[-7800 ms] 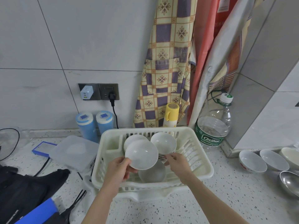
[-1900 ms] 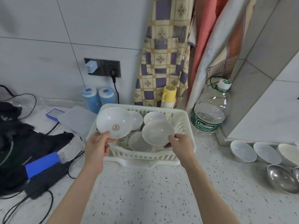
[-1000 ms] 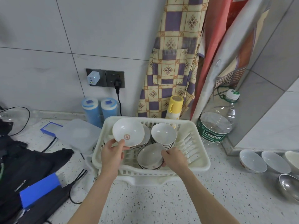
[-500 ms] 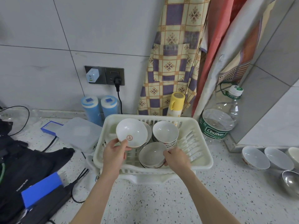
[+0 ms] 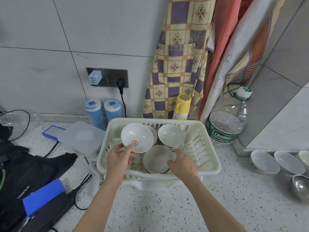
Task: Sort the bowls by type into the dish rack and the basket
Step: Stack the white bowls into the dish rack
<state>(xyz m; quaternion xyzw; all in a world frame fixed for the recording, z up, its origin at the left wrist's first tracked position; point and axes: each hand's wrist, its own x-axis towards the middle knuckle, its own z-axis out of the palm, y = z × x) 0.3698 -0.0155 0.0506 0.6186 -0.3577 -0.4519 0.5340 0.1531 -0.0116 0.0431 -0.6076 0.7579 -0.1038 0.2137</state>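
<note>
A white plastic dish rack (image 5: 207,168) stands on the speckled counter. My left hand (image 5: 119,159) grips a white bowl with a red emblem (image 5: 137,137) by its near rim, tilted above the rack's left side. Behind it more white bowls (image 5: 154,133) lean, mostly hidden. A stack of white bowls (image 5: 171,135) sits at the rack's back middle. My right hand (image 5: 181,164) holds the right rim of a greyish bowl stack (image 5: 157,159) at the rack's front.
Two white bowls (image 5: 265,162) (image 5: 289,162), part of a third and a steel bowl (image 5: 301,187) sit on the counter at right. A large water bottle (image 5: 225,126), yellow flask (image 5: 182,104) and blue canisters (image 5: 102,111) stand behind the rack. Black bag and cables lie left.
The right hand has set its greyish bowl down onto the front stack in the rack. The left hand has brought the emblem bowl lower and closer over the rack's left side.
</note>
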